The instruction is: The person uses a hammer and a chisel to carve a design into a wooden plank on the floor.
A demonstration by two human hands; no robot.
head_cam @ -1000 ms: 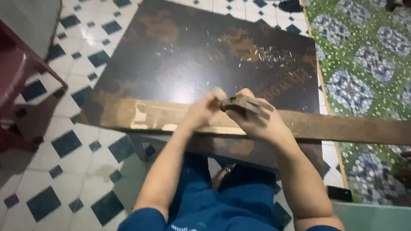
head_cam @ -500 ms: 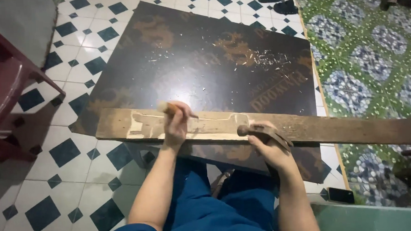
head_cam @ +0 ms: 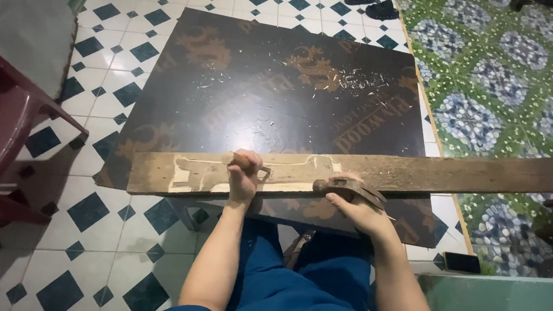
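Observation:
A long weathered wooden plank [head_cam: 454, 174] lies across a dark plywood sheet [head_cam: 267, 93] in front of me. Pale carved patches show on its left part. My left hand [head_cam: 243, 176] grips a wooden-handled chisel [head_cam: 246, 162] with its tip on the plank. To the right, my right hand [head_cam: 355, 208] holds a dark wooden mallet [head_cam: 347, 187] resting at the plank's near edge. My knees in blue trousers [head_cam: 296, 281] sit below the plank.
A dark red plastic chair [head_cam: 4, 125] stands at the left on the blue-and-white tiled floor [head_cam: 73, 248]. A green patterned floor [head_cam: 505, 68] lies to the right. Dark sandals [head_cam: 369, 2] sit at the top. A phone [head_cam: 462, 262] lies by my right knee.
My left hand has slid left along the plank with the chisel. My right hand with the mallet has dropped from above the plank to its near edge.

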